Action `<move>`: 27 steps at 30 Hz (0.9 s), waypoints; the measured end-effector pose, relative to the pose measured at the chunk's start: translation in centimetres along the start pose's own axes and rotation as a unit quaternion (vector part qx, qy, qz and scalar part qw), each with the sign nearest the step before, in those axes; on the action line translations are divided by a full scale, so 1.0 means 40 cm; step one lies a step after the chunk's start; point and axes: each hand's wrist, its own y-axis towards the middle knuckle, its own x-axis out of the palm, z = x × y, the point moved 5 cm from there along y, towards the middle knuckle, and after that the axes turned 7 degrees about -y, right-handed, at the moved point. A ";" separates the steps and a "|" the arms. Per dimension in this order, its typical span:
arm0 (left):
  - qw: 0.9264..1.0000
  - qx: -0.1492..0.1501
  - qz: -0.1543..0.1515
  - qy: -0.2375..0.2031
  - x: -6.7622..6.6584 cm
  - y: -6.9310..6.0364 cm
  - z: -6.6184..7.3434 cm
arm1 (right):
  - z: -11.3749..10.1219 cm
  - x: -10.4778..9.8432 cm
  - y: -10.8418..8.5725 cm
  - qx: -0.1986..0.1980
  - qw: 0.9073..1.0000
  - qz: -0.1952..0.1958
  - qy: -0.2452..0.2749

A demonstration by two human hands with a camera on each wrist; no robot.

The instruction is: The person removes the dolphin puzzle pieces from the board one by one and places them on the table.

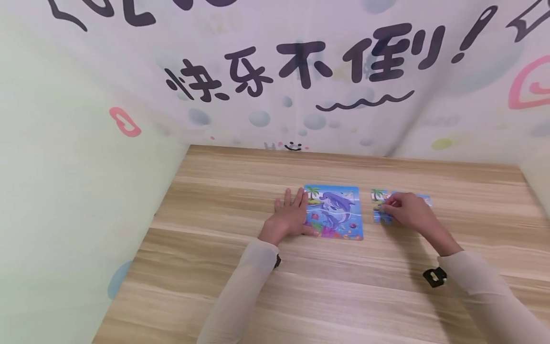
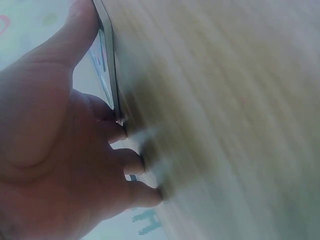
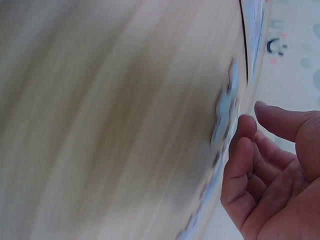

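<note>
On the counter (image 1: 339, 286), a picture board (image 1: 333, 212) lies with the left hand (image 1: 290, 217) touching its nine o'clock edge. Just beside the board, at three o'clock, lie puzzle pieces (image 1: 379, 195), the right hand (image 1: 410, 211) at their middle. Behind the counter, at twelve o'clock, stands the wall (image 1: 240, 114).

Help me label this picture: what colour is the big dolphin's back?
Purple; the big dolphin shows best in the head view.
</note>
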 end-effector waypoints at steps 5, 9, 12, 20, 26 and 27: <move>1.000 0.005 0.003 0.003 -0.001 -0.001 0.003 | -0.052 0.026 0.014 -0.017 0.999 0.032 0.004; 1.000 0.001 0.004 0.006 -0.001 -0.001 0.001 | -0.096 0.041 0.025 -0.037 0.998 0.040 0.015; 1.000 -0.001 0.005 0.005 -0.003 -0.002 -0.001 | -0.130 0.056 0.038 -0.052 0.998 0.028 0.027; 1.000 0.001 0.000 -0.003 -0.004 -0.003 0.000 | -0.196 0.105 0.065 -0.078 0.997 -0.018 0.023; 1.000 -0.006 -0.003 0.004 -0.003 -0.001 0.000 | -0.232 0.115 0.064 -0.074 0.996 -0.035 -0.022; 1.000 -0.007 -0.003 0.006 -0.003 -0.001 0.000 | -0.237 0.115 0.064 -0.075 0.996 -0.034 -0.029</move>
